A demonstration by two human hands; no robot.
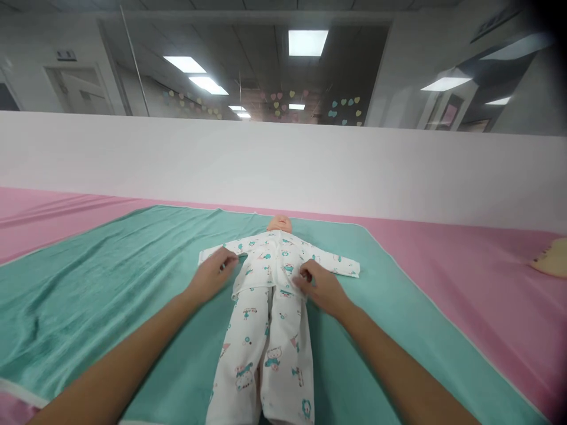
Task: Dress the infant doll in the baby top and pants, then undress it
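A baby doll lies on its back, dressed in a white long-sleeved shirt (266,257) and matching trousers (248,348) with small printed figures. Its head (280,224) points away from me and the sleeves spread to both sides. My left hand (215,273) hovers by the left sleeve and the shirt's side, fingers curled together with nothing visible in them. Over the shirt's right lower side is my right hand (323,288), its fingers bent inward. Whether cloth is pinched between those fingertips is hidden.
A teal blanket (146,265) with some folds lies under the doll, over a pink cover (443,254). A low white wall (266,165) runs along the back, with glass above it. A yellowish object (551,258) sits at the far right edge.
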